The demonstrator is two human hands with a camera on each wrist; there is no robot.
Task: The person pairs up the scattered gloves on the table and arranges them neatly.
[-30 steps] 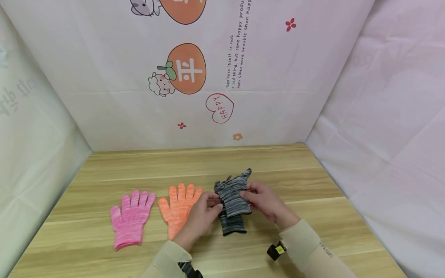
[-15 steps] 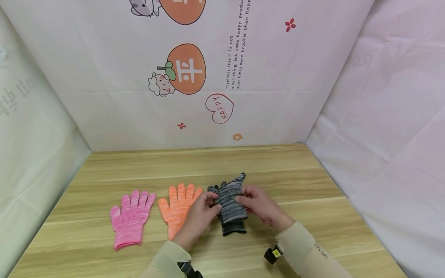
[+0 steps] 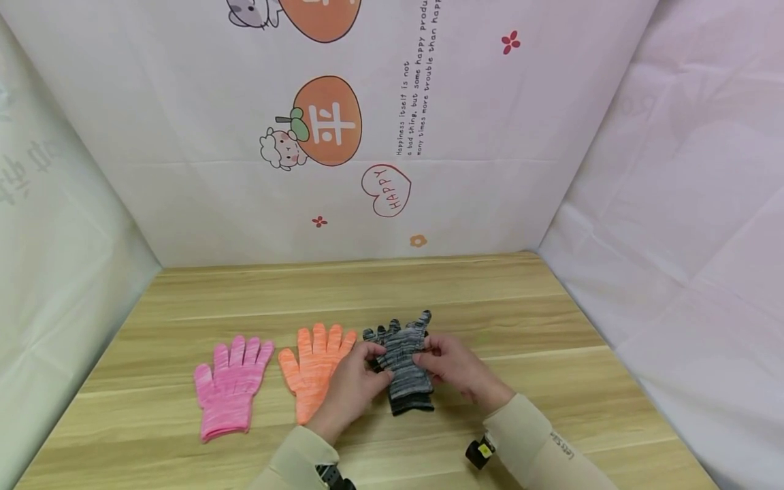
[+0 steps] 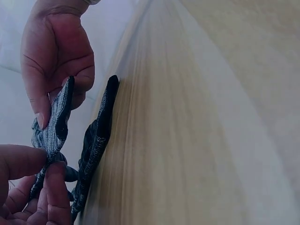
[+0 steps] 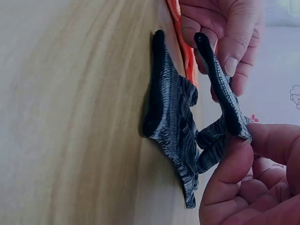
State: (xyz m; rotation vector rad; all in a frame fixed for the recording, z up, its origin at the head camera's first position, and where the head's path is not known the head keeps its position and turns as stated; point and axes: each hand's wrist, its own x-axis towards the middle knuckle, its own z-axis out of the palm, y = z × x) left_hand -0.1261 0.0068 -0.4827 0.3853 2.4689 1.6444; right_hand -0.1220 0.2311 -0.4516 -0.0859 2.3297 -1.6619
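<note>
One grey-black knit glove (image 3: 405,367) hangs just over a matching glove (image 3: 412,404) that lies on the table. My left hand (image 3: 354,381) pinches the upper glove by its left edge, and my right hand (image 3: 459,371) pinches the right edge. A gap shows between the raised glove (image 4: 58,119) and the lower glove (image 4: 96,136) in the left wrist view. From the right wrist, the dark cuff of the held glove (image 5: 216,77) stands apart from the one beneath (image 5: 171,108). Most of the lower glove is hidden in the head view.
An orange glove (image 3: 315,367) lies left of the grey pair, partly behind my left hand. Further left, a pink glove (image 3: 233,388) lies flat. The wooden table (image 3: 527,306) is bounded by white printed sheets (image 3: 465,190) at the back and sides.
Both hands have shifted the upper grey-black glove slightly left and toward the table's front, so it now covers more of the lower one. The orange and pink gloves have not moved.
</note>
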